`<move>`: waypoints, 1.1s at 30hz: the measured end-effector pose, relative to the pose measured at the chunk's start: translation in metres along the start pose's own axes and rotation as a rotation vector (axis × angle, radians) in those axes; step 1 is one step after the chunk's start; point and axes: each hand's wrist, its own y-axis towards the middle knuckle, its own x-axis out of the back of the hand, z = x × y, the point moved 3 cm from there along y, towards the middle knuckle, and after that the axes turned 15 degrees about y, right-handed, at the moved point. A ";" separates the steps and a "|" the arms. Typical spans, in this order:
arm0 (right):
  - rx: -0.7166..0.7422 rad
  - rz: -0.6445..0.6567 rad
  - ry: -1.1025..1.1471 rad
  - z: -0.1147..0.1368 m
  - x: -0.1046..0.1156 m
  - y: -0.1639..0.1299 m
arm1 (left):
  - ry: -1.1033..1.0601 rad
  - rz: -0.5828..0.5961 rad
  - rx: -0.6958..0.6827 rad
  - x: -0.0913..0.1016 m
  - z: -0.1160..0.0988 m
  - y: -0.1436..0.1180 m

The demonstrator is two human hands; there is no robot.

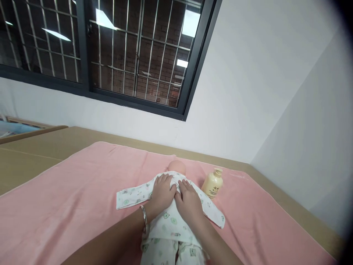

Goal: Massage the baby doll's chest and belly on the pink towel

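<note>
A baby doll lies on its back or front, I cannot tell which, on a pink blanket. It wears a white printed top with long sleeves spread to both sides, and matching trousers. My left hand, with a silver bangle at the wrist, rests flat on the upper left of the top. Beside it, my right hand lies flat on the upper right, fingers stretched toward the head. The thumbs are close together at the middle. Neither hand grips anything.
A pale yellow pump-type bottle stands on the blanket right of the doll. The blanket covers a wooden surface set against a white wall. A dark-framed barred window is above. At far left is a wooden-edged box.
</note>
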 end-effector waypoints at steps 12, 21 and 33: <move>0.001 -0.040 0.100 -0.010 -0.004 0.002 | 0.010 -0.016 -0.007 -0.003 -0.003 -0.003; -0.003 -0.036 0.088 -0.010 -0.003 0.002 | 0.019 -0.034 -0.012 -0.002 -0.003 -0.004; 0.004 -0.051 0.097 -0.012 -0.005 0.002 | 0.014 -0.021 -0.010 0.000 -0.004 -0.004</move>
